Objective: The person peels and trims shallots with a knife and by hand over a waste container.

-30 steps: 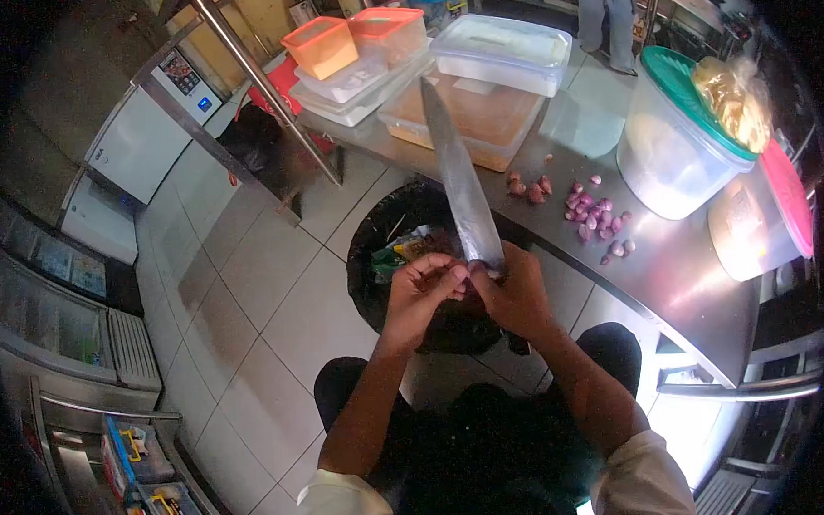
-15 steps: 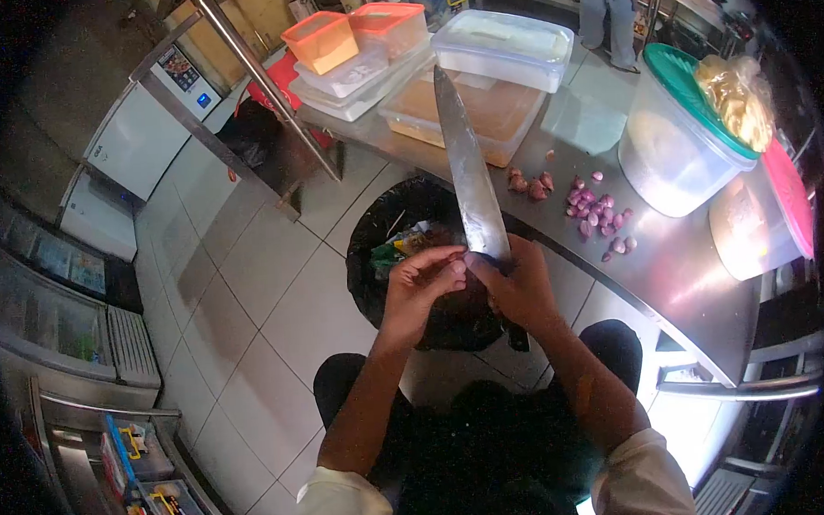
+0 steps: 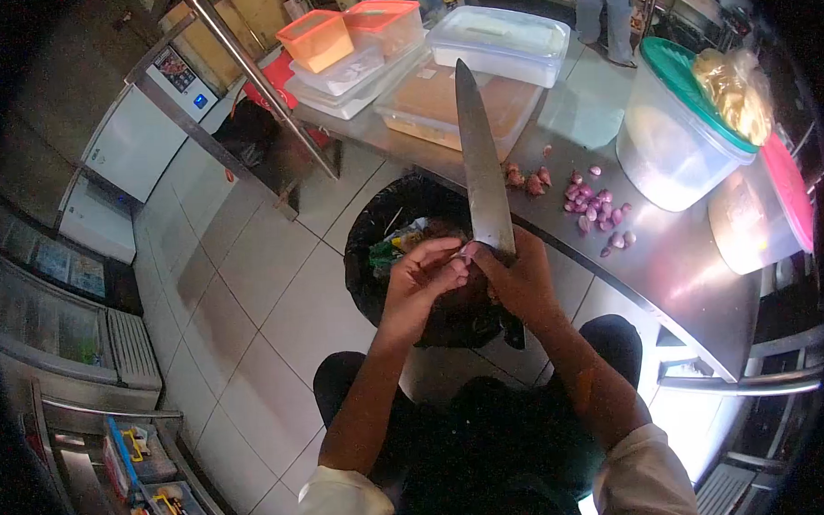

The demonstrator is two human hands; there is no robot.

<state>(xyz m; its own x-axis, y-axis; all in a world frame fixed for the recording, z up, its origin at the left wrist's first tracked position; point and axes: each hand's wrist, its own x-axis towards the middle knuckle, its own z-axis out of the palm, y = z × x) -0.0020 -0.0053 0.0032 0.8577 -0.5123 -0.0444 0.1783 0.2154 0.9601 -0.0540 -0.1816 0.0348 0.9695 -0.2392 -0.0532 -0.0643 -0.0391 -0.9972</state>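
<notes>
My right hand (image 3: 522,276) is closed around a large kitchen knife (image 3: 484,164), whose long blade points up and away from me. Between the fingertips of my left hand (image 3: 422,280) is a small pinkish shallot (image 3: 469,251), held against the base of the blade by my right thumb. Both hands are over a bin lined with a black bag (image 3: 363,286), with scraps inside. On the steel table, peeled purple shallots (image 3: 596,201) lie in a loose group. Several unpeeled brownish-red shallots (image 3: 527,179) sit left of them.
The steel table (image 3: 667,289) runs along the right. A lidded white tub (image 3: 667,140) and a pink-lidded tub (image 3: 755,214) stand on it, with flat plastic boxes (image 3: 500,46) farther back. A person's legs (image 3: 603,19) show behind the table.
The knife blade has swung slightly to the right and the pinched shallot shows more clearly. My hands stay almost in the same place over the bin.
</notes>
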